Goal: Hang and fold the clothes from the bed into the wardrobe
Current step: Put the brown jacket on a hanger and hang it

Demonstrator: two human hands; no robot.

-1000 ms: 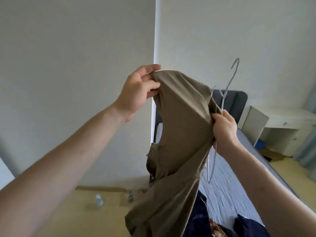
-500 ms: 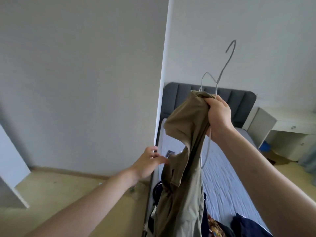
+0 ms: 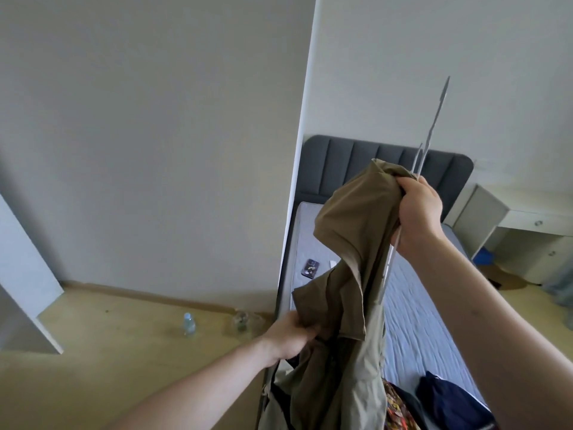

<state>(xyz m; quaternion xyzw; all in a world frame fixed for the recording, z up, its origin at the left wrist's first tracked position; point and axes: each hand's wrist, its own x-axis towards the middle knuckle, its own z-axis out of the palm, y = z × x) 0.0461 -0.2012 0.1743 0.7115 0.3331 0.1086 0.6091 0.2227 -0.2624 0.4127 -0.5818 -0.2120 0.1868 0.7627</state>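
Since half a second ago the left hand [image 3: 293, 335] has dropped lower and now pinches a fold of the olive garment [image 3: 350, 274], where before it only reached toward it. Right hand [image 3: 418, 212] — raised, fingers clamped round the garment's bunched top together with the wire hanger [image 3: 434, 128]; hook now edge-on, pointing up. Garment hangs below the right fist, left of the bed [image 3: 418, 321], draping near the dark clothes [image 3: 449, 398]. Phone [image 3: 310, 268] on the mattress, far left.
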